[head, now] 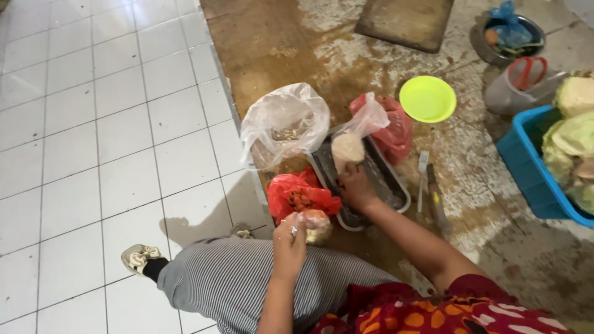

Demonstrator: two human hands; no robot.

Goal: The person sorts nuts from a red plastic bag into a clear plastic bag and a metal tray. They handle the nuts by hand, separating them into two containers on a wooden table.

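Right hand (357,185) closes on the neck of a small clear plastic bag (354,139) holding a pale, grainy lump; the bag stands upright in a long grey rectangular tray (396,185) on the stained concrete floor (470,204). What else lies in the tray cannot be told.

Left hand (291,238), ring on one finger, is clenched around another small clear bag (318,226) with pale contents, held just above the striped trouser knee and touching a red plastic bag (300,195). The red bag lies open beside the tray's near corner, with small orange-red pieces inside.

Left of the tray, a larger clear plastic bag (284,120) sits puffed up, a few brownish bits in its bottom. Behind the tray, a second red bag (393,130), contents hidden.

Further out: a lime-green plastic bowl (427,99), looking bare inside. Two utensils (427,185) lie side by side just right of the tray; kind unclear. A blue plastic crate (526,167) at the right edge holds pale green cabbage heads (572,136). Near it, a grey container (510,93) with red-handled scissors (528,71) on top. A metal basin (482,43) at the top right holds a blue plastic bag and scraps. A wooden board (405,21) lies at the top.

White tiles (93,124) cover the floor to the left.
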